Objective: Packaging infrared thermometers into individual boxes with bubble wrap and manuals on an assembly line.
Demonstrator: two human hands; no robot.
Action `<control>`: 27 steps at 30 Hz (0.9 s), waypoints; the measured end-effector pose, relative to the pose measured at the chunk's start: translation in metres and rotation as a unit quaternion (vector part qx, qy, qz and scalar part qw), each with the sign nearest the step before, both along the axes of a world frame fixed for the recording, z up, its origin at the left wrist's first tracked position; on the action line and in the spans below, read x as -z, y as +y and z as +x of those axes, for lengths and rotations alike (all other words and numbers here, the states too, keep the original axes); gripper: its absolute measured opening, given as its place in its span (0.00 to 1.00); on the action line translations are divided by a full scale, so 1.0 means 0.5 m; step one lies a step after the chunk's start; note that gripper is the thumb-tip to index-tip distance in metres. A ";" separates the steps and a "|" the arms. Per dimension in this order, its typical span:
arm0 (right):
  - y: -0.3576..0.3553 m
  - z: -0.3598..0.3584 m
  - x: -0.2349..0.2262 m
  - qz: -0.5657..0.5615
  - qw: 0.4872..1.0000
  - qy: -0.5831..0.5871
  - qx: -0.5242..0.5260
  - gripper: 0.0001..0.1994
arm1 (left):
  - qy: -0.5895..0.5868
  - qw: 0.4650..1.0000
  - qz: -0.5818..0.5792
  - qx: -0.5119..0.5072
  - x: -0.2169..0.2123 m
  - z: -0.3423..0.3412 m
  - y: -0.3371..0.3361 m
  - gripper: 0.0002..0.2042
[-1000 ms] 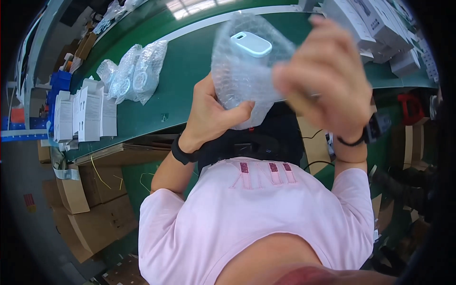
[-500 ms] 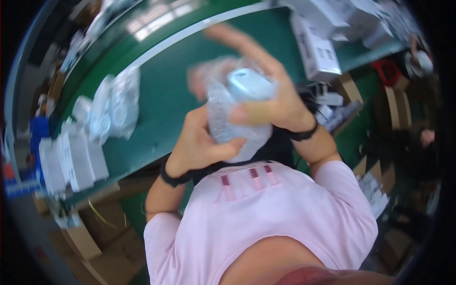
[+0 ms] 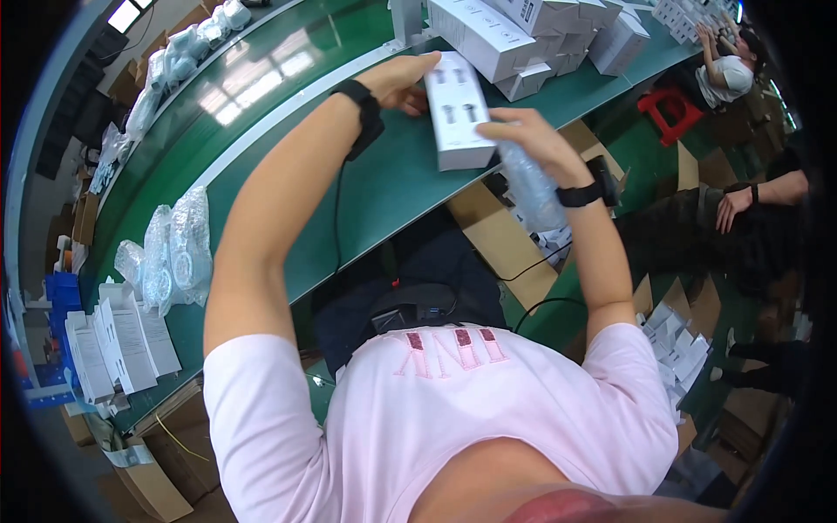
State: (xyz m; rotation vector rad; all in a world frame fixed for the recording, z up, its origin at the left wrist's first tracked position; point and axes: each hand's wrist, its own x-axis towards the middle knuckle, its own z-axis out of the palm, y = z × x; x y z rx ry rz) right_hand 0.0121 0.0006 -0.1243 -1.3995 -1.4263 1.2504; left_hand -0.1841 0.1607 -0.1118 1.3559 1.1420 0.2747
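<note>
A white cardboard box (image 3: 460, 122) with pictures printed on its long face lies slantwise at the table's near edge. My left hand (image 3: 403, 84) is closed at its far left side, thumb on the top edge. From the right, my right hand (image 3: 534, 146) reaches the box's near end, with fingers at its side. Below that palm hangs a bubble-wrapped item (image 3: 530, 187), pale and see-through, held in the right hand. The lower fingers of the right hand are partly hidden, and the wrapped item's shape is blurred.
White boxes (image 3: 488, 39) are stacked at the back right of the green table (image 3: 288, 209). Bubble-wrapped items (image 3: 179, 248) and open white boxes (image 3: 131, 336) stand at left. An open carton (image 3: 510, 253) sits below the edge. Other people are at right, one by a red stool (image 3: 670, 115).
Both hands have moved apart from the bubble-wrapped item in front of my chest. My left hand has gone forward to a white box; the right has carried the wrapped item to the right.
</note>
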 end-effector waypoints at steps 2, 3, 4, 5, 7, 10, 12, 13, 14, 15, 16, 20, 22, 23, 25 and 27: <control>0.014 -0.047 0.012 0.028 1.000 0.001 -0.010 0.27 | -0.020 0.999 0.016 -0.021 0.001 0.022 0.003 0.24; 0.020 -0.071 0.014 0.053 0.998 -0.018 -0.017 0.28 | -0.010 1.000 0.003 -0.011 -0.006 0.013 0.011 0.22; 0.026 -0.092 0.007 0.063 0.997 -0.045 -0.029 0.31 | 0.000 1.000 -0.010 -0.003 -0.014 -0.006 0.024 0.21; 0.033 -0.115 0.013 0.059 0.996 -0.056 -0.033 0.31 | 0.060 0.998 0.012 0.014 -0.027 -0.030 0.036 0.19; 0.039 -0.158 0.014 0.059 0.993 -0.079 -0.069 0.33 | -0.028 1.000 0.008 0.005 -0.035 -0.088 0.036 0.17; 0.030 -0.161 0.002 0.016 0.995 0.050 -0.083 0.28 | -0.034 0.997 -0.025 -0.057 -0.100 -0.177 0.012 0.15; 0.042 -0.129 0.017 -0.006 0.988 0.126 -0.090 0.27 | 0.008 0.989 0.138 -0.055 -0.158 -0.211 -0.032 0.17; 0.042 -0.116 0.003 -0.057 0.979 0.171 -0.092 0.26 | 0.023 0.975 0.216 -0.041 -0.181 -0.231 -0.050 0.18; 0.034 -0.110 -0.015 -0.095 0.970 0.206 -0.090 0.26 | 0.137 0.965 0.225 -0.003 -0.227 -0.233 -0.070 0.21; 0.028 -0.118 -0.030 -0.099 0.967 0.214 -0.094 0.26 | 0.217 0.897 0.366 0.117 -0.246 -0.232 -0.093 0.21; 0.023 -0.127 -0.044 -0.082 0.964 0.225 -0.116 0.27 | 0.284 0.791 0.489 0.235 -0.250 -0.233 -0.107 0.21; 0.006 -0.179 -0.056 -0.044 0.963 0.202 -0.170 0.29 | 0.400 0.321 0.722 0.464 -0.202 -0.280 -0.080 0.27; 0.012 -0.182 -0.042 -0.007 0.972 0.176 -0.158 0.30 | 0.472 0.351 0.641 0.493 -0.255 -0.201 -0.117 0.29; 0.010 -0.191 -0.031 -0.020 0.973 0.176 -0.146 0.31 | 0.545 0.372 0.551 0.510 -0.278 -0.180 -0.135 0.31; 0.009 -0.208 -0.033 -0.032 0.975 0.176 -0.135 0.32 | 0.535 0.356 0.608 0.467 -0.255 -0.200 -0.111 0.33; 0.004 -0.228 -0.047 -0.118 0.953 0.244 -0.132 0.32 | 0.557 0.366 0.582 0.466 -0.288 -0.179 -0.140 0.33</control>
